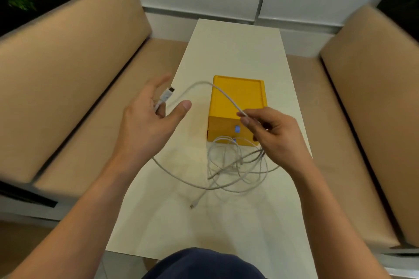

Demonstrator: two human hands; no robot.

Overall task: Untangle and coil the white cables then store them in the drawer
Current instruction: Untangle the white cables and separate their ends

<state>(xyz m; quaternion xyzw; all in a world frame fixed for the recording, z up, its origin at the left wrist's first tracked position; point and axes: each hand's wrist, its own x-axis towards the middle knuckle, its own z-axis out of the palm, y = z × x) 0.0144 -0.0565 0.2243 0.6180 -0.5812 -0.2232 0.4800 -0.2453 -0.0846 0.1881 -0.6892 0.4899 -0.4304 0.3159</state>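
While left hand (147, 115), mostly open, holds plug end (167, 95) between fingers, right hand (269, 131) pinches same white cable (204, 83). Tangle (238, 159) lies between yellow drawer box (238, 95) and table (226, 52) near edge. Pull slow, no yanking knots.

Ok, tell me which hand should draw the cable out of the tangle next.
Right, probably. The right hand pinches the white cable just above the tangle in front of the yellow drawer box; the left hand only holds its plug end, off to the side.
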